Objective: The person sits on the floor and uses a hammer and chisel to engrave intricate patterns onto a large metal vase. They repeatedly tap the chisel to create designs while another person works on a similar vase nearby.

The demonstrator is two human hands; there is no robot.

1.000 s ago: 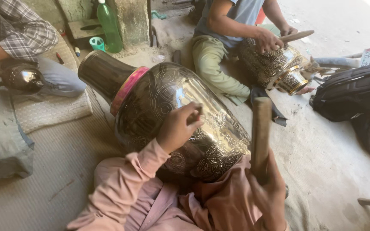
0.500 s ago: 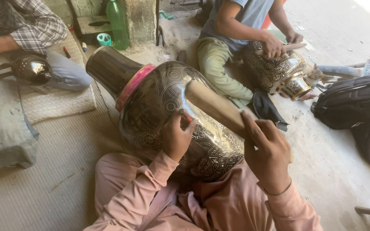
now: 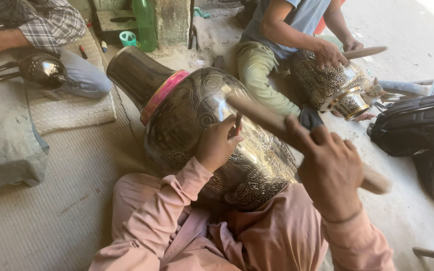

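A large dark engraved metal vase (image 3: 197,115) with a pink band at its neck lies tilted across my lap. My left hand (image 3: 218,143) is closed around a small chisel (image 3: 237,122) whose tip rests on the vase's belly. My right hand (image 3: 330,168) grips a wooden stick (image 3: 262,114), which angles up and left with its end over the chisel. Both my sleeves are pink.
A person in a blue shirt (image 3: 297,20) sits at the back right, working a second ornate vase (image 3: 335,83) with a stick. Another person in a checked shirt (image 3: 36,25) sits at the far left with a small dark vessel (image 3: 42,69). A black bag (image 3: 418,125) lies at the right; a green bottle (image 3: 144,22) stands at the back.
My right hand swung the wooden stick from upright down towards the chisel held by my left hand. The left hand stayed on the vase.
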